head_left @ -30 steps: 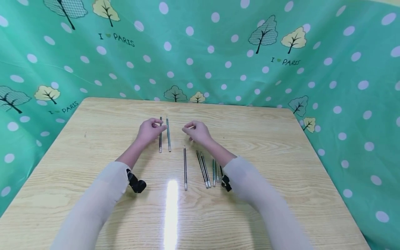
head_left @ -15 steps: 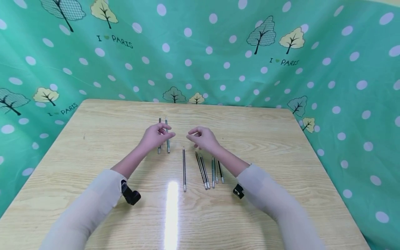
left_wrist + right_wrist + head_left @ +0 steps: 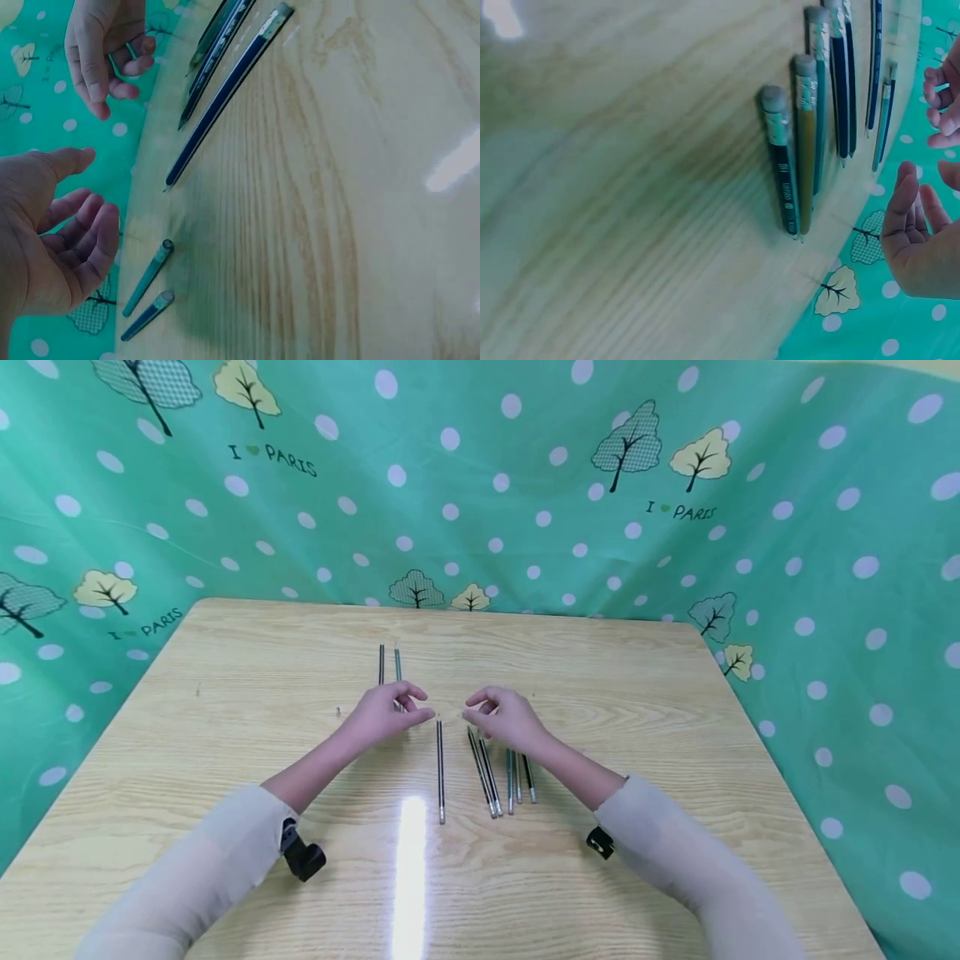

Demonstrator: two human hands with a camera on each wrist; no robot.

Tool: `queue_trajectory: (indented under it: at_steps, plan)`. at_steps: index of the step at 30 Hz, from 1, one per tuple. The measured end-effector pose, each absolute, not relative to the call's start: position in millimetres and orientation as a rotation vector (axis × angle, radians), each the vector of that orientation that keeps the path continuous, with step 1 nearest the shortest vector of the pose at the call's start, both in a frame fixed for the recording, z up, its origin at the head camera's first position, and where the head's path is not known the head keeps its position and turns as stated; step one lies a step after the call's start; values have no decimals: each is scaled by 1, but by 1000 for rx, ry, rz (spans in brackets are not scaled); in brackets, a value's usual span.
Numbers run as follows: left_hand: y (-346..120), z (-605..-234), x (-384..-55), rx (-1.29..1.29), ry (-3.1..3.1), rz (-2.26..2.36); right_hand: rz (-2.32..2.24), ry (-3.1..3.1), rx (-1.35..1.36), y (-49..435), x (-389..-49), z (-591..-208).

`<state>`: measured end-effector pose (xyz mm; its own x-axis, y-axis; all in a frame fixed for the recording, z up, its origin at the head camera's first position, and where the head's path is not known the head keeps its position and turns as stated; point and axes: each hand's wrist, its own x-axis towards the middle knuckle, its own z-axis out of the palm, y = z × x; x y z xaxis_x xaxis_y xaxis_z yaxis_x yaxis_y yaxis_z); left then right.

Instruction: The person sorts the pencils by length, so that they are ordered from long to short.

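Right wrist: slim silvery-banded pencils (image 3: 783, 184) with blunt erasers (image 3: 774, 98) on wood-grained table (image 3: 645, 202)

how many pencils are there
8 in the head view: a dark pencil and a teal pencil partly hidden by the left hand; a lone dark pencil; two slanting dark pencils right of it; three pencils (teal, yellowish, dark) farther right.

The table (image 3: 600, 910) is wood with wavy lines, smooth and shiny enough to show a bright streak of light (image 3: 409, 877). The pencils (image 3: 785, 184) have smooth, glossy paint. Their metal bands (image 3: 778, 130) shine, and their rubber tips (image 3: 773, 98) look dull. The backdrop (image 3: 510, 443) is soft-looking cloth with gentle folds. The sleeves (image 3: 187, 860) are plain matt cloth. The black wrist camera (image 3: 303, 859) looks plastic.
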<state>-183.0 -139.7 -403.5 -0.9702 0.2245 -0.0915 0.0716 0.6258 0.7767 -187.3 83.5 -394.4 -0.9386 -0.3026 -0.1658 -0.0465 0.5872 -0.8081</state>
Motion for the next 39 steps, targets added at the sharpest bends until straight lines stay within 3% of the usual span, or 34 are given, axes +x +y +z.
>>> queue_trajectory:
  at_steps: [14, 39]
  plan:
    - [-130, -418, -167, 331, 2610, 1210, -1214, 2558, -310, 96, -164, -410]
    - [-122, -429, -159, 298, 2641, 1055, -1025, 2670, -359, 96, -160, -430]
